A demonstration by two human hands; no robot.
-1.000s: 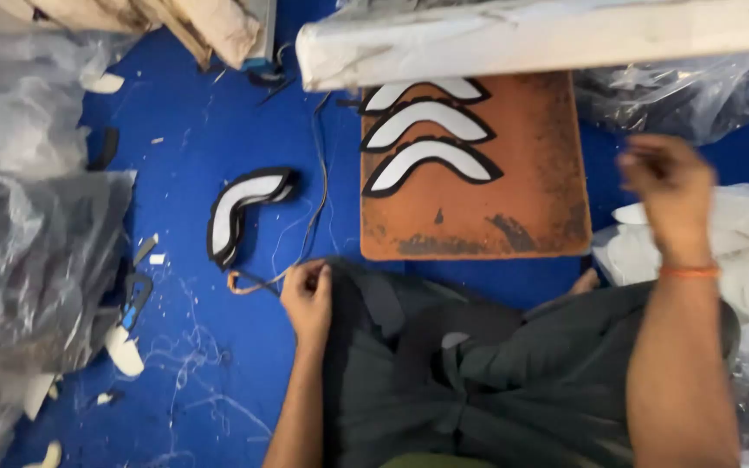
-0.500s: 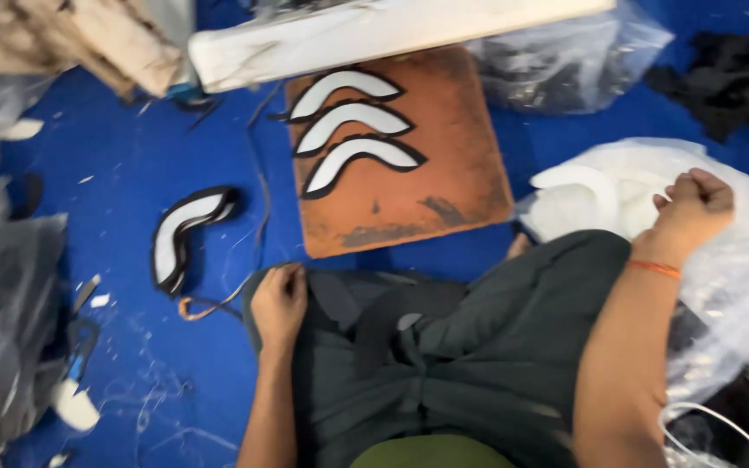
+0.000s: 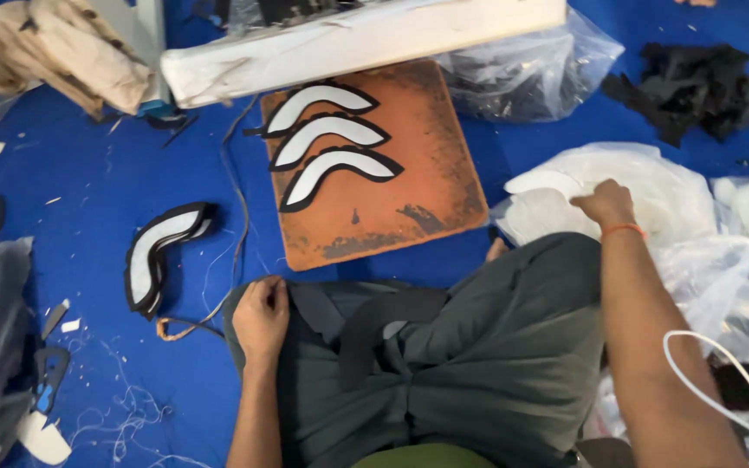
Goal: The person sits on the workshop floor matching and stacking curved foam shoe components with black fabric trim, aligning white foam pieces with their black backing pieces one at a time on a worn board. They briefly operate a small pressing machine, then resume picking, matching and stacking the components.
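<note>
— Right hand (image 3: pixel 606 204)?
— Reaching into the clear plastic bag (image 3: pixel 651 195) of white curved pieces (image 3: pixel 547 184), just right of the orange board (image 3: pixel 409 208). Fingers curled down onto the white stuff; whether pinching a piece or only touching, cannot tell. Orange thread band (image 3: pixel 624 230) at the wrist.

— Left hand (image 3: pixel 262 316)?
— Below the board's lower left corner, resting on the grey trouser knee (image 3: pixel 478 347). Fingers bent and gripping the cloth edge there; nothing else held.

— On the board itself?
— Three curved pieces (image 3: pixel 327 139), white faces with black edging, stacked one under another across the upper left part, all arched the same way. Rusty dark patches on the bare lower part.

— Left of the board?
— A small stack of the same black-and-white curved pieces (image 3: pixel 159 256) lying on the blue floor (image 3: pixel 88 199), well apart from the board. Thin cord running between stack and board.

— Above the board?
— Long white block (image 3: pixel 357 39) lying across the top edge. Beige cloth bundle (image 3: pixel 54 52) further left of that.

— Right of the board, further out?
— Another clear bag (image 3: pixel 530 78) with dark contents at the upper right corner, then a heap of black scraps (image 3: pixel 686 87) beyond. White cable (image 3: pixel 712 373) looping below the white bag, beside the right forearm.
</note>
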